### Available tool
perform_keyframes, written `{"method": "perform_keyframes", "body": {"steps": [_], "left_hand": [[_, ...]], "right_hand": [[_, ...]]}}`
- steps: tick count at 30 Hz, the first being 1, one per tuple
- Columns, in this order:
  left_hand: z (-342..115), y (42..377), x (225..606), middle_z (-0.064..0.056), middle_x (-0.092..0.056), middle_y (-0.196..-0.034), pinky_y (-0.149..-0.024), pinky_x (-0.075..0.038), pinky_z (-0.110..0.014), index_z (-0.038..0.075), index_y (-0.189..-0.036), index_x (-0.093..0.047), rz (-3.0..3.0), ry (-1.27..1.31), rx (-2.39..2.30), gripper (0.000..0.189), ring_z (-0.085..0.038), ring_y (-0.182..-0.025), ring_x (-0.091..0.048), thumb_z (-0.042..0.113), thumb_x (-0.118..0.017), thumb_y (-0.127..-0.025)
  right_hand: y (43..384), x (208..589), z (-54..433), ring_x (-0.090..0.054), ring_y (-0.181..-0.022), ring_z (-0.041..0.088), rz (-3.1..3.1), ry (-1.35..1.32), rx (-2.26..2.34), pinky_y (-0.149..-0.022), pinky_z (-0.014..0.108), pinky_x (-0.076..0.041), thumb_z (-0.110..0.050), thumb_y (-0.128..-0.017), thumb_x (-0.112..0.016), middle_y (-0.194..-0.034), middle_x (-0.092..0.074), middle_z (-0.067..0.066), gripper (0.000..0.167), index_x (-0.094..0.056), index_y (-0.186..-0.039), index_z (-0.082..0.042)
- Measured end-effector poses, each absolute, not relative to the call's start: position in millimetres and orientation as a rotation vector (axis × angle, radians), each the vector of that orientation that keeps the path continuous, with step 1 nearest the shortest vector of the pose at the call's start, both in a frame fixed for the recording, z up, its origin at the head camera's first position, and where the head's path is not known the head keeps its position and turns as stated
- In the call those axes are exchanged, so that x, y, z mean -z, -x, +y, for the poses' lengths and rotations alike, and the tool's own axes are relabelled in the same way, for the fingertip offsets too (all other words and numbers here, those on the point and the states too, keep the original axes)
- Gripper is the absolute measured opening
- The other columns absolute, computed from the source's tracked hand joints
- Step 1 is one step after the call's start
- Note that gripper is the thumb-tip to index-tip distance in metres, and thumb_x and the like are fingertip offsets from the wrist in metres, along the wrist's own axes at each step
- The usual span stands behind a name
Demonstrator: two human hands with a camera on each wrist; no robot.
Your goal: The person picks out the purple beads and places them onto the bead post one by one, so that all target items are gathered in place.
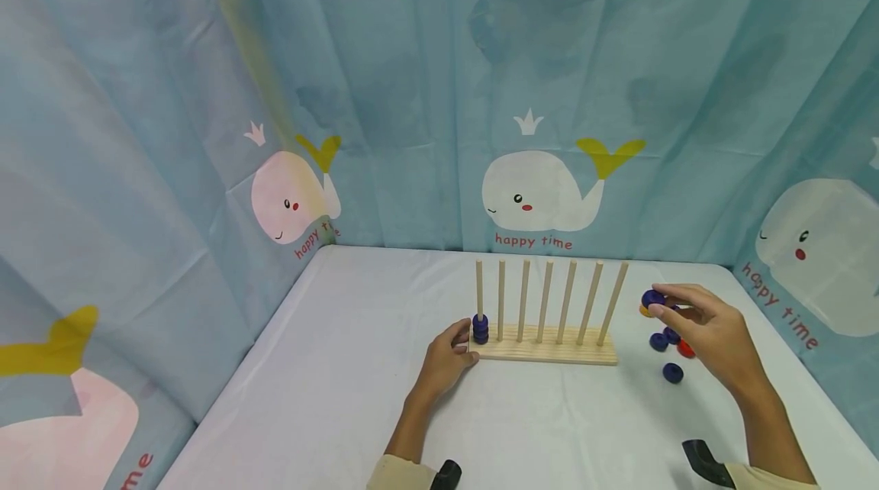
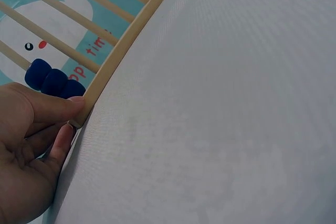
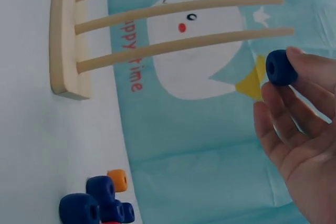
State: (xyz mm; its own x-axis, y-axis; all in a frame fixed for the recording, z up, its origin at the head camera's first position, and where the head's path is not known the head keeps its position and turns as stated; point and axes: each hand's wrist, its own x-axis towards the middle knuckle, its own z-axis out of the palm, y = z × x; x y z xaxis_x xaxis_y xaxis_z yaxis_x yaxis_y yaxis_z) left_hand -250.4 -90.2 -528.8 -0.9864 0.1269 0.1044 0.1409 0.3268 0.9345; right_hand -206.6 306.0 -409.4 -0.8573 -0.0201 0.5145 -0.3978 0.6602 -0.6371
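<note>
Pinching a dark blue bead (image 3: 282, 69) with the right hand (image 1: 717, 330), off the bench (image 1: 343, 368) at about 2 o'clock from the wooden peg rack (image 1: 545, 353). Gripping the rack's 9 o'clock end with the left hand (image 1: 442, 362), next to three blue beads (image 1: 481, 330) on the end peg (image 1: 479, 288). Probably a threading step, so best to keep that end pinned down, leave the bead's hole (image 3: 272, 67) uncovered (facing roughly benchward in the right wrist view), and line it up squarely above a peg before lowering. Better to travel high over the tall pegs (image 1: 545, 299) and steer clear of the loose beads (image 1: 659, 342) at 3 o'clock.
</note>
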Motion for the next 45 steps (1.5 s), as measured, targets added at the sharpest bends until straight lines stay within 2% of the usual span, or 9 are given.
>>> {"method": "perform_keyframes", "body": {"steps": [11,25,32,38,45], "left_hand": [[-90,251,529,-0.007,-0.058,-0.131,-0.095,-0.050,-0.030,0.010,-0.141,-0.051,-2.548,0.265,1.789,0.062,-0.020,-0.115,-0.057,0.005,-0.072,-0.083],[-91,251,532,-0.006,-0.057,-0.133,-0.095,-0.049,-0.031,0.011,-0.141,-0.050,-2.552,0.260,1.792,0.062,-0.020,-0.115,-0.057,0.006,-0.073,-0.084],[-91,251,531,-0.006,-0.058,-0.131,-0.095,-0.049,-0.029,0.011,-0.141,-0.050,-2.548,0.274,1.786,0.061,-0.019,-0.115,-0.057,0.005,-0.072,-0.084],[-90,249,530,-0.009,-0.057,-0.131,-0.095,-0.050,-0.028,0.010,-0.142,-0.050,-2.541,0.260,1.806,0.063,-0.021,-0.117,-0.055,0.003,-0.072,-0.083],[-89,250,531,-0.009,-0.057,-0.131,-0.095,-0.050,-0.028,0.010,-0.141,-0.050,-2.541,0.263,1.792,0.063,-0.022,-0.117,-0.056,0.005,-0.073,-0.083]], "right_hand": [[207,389,295,-0.058,-0.096,-0.006,-2.361,-0.404,-1.077,-0.079,0.004,-0.046,-0.013,-0.089,-0.071,-0.117,-0.061,0.001,0.039,-0.064,-0.128,-0.012],[210,377,273,-0.054,-0.105,0.002,-2.338,-0.425,-1.076,-0.084,0.003,-0.042,-0.014,-0.089,-0.072,-0.119,-0.062,-0.001,0.040,-0.064,-0.128,-0.015],[215,371,262,-0.056,-0.103,0.004,-2.303,-0.499,-1.116,-0.083,0.005,-0.044,-0.010,-0.088,-0.072,-0.116,-0.063,0.001,0.039,-0.065,-0.126,-0.014],[220,367,249,-0.057,-0.102,0.004,-2.304,-0.566,-1.078,-0.086,0.008,-0.046,-0.013,-0.089,-0.072,-0.114,-0.063,-0.005,0.036,-0.066,-0.125,-0.015],[224,360,234,-0.060,-0.098,0.006,-2.258,-0.686,-1.097,-0.082,0.010,-0.049,-0.007,-0.087,-0.072,-0.112,-0.063,-0.003,0.036,-0.067,-0.122,-0.011]]}}
